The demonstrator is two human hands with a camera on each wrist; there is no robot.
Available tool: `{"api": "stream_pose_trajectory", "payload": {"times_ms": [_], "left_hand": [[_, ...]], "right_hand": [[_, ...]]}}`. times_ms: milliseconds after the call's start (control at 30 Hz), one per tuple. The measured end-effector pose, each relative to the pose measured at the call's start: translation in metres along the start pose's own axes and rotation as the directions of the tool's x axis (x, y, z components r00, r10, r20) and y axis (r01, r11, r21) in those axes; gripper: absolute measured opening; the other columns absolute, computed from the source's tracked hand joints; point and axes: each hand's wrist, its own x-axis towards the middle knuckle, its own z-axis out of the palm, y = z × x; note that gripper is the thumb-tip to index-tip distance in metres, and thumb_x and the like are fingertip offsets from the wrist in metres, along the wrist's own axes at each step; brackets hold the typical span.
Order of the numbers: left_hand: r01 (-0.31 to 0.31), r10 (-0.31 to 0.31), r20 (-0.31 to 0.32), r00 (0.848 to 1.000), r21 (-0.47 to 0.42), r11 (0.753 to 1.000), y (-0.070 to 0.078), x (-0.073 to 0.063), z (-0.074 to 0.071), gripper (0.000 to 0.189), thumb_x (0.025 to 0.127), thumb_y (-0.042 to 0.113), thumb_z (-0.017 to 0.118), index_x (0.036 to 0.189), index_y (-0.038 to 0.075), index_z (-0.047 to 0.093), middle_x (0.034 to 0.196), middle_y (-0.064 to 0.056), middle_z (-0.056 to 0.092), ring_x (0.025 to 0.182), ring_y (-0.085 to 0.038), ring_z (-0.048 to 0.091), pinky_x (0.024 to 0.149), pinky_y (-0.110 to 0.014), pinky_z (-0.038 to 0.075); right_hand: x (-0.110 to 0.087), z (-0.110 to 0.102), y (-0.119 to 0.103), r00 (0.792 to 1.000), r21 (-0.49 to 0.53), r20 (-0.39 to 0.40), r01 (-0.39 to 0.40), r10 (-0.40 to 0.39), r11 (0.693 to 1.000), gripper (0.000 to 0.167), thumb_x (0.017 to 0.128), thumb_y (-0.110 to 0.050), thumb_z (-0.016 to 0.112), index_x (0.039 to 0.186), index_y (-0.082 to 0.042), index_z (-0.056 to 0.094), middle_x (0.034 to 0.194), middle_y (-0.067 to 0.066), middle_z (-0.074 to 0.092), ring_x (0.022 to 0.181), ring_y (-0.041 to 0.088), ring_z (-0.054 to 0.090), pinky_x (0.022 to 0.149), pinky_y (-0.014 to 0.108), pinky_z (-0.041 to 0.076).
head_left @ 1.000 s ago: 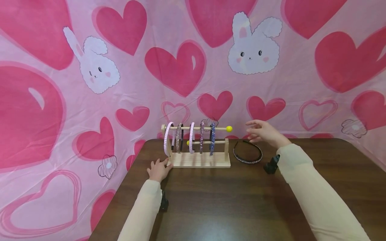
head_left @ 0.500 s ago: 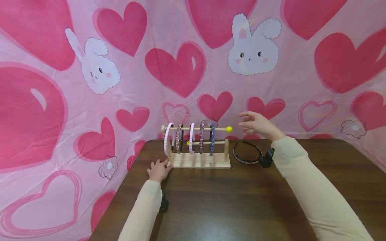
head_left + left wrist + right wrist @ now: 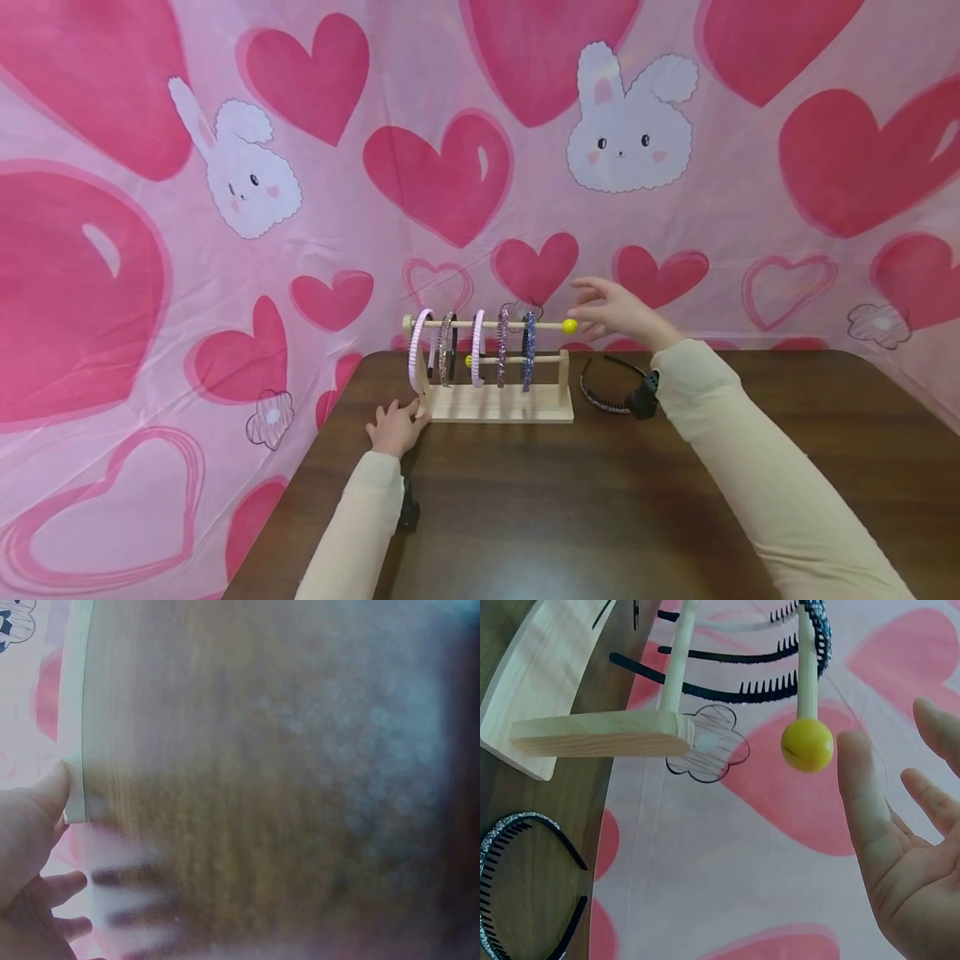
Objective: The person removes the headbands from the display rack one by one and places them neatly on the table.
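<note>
A wooden headband stand [image 3: 498,404] holds several headbands on its upper rod. A white-and-pink ribbed headband [image 3: 417,350] hangs at the left end, and a glittery blue headband [image 3: 529,350] is the rightmost. My left hand [image 3: 396,427] rests at the base's left end, thumb [image 3: 54,787] against its edge, other fingers spread; the index finger is partly hidden. My right hand [image 3: 618,312] hovers with parted fingers by the rod's yellow ball end [image 3: 570,326], holding nothing. In the right wrist view one fingertip is just beside the yellow ball [image 3: 807,745], seemingly without touching it.
On the brown table [image 3: 525,508], right of the stand, lies a black toothed headband [image 3: 600,403] with glitter, partly covered by the right wrist camera [image 3: 643,396]. A lower rod [image 3: 517,359] crosses the stand. Behind hangs a pink heart-and-bunny cloth [image 3: 465,75].
My right hand has moved left, from above the loose headband to the yellow ball end of the rod. The left hand stays at the base. The headbands have not moved.
</note>
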Motion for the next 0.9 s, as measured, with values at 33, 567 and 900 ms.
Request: {"api": "stream_pose_trajectory", "payload": {"times_ms": [33, 567, 900], "left_hand": [[0.002, -0.002, 0.000, 1.000, -0.002, 1.000, 0.000, 0.000, 0.000, 0.054, 0.092, 0.040, 0.053, 0.138, 0.012, 0.044, 0.140, -0.028, 0.031, 0.127, -0.052, 0.017, 0.095, -0.066, 0.014], [0.003, -0.002, -0.011, 1.000, 0.010, 1.000, -0.002, 0.003, 0.003, 0.054, 0.092, 0.041, 0.053, 0.137, 0.012, 0.045, 0.139, -0.028, 0.032, 0.127, -0.051, 0.018, 0.094, -0.066, 0.016], [-0.009, 0.009, -0.016, 1.000, 0.005, 1.000, -0.001, 0.001, 0.003, 0.053, 0.092, 0.039, 0.053, 0.137, 0.012, 0.045, 0.138, -0.029, 0.032, 0.126, -0.052, 0.019, 0.094, -0.067, 0.015]], "right_hand": [[0.001, 0.001, -0.001, 1.000, -0.003, 0.005, 0.005, -0.005, 1.000, 0.066, 0.088, -0.018, 0.063, 0.143, -0.005, 0.027, 0.133, 0.027, 0.034, 0.091, 0.039, 0.059, 0.071, 0.039, 0.052], [0.012, 0.030, -0.014, 0.993, -0.030, 0.103, 0.060, -0.057, 0.998, 0.068, 0.086, -0.011, 0.066, 0.142, -0.007, 0.029, 0.134, 0.026, 0.033, 0.090, 0.036, 0.059, 0.071, 0.044, 0.051], [0.016, 0.047, -0.016, 0.989, 0.007, 0.146, 0.015, -0.015, 1.000, 0.065, 0.086, -0.006, 0.064, 0.142, -0.005, 0.030, 0.134, 0.029, 0.031, 0.076, 0.032, 0.061, 0.068, 0.047, 0.051]]}}
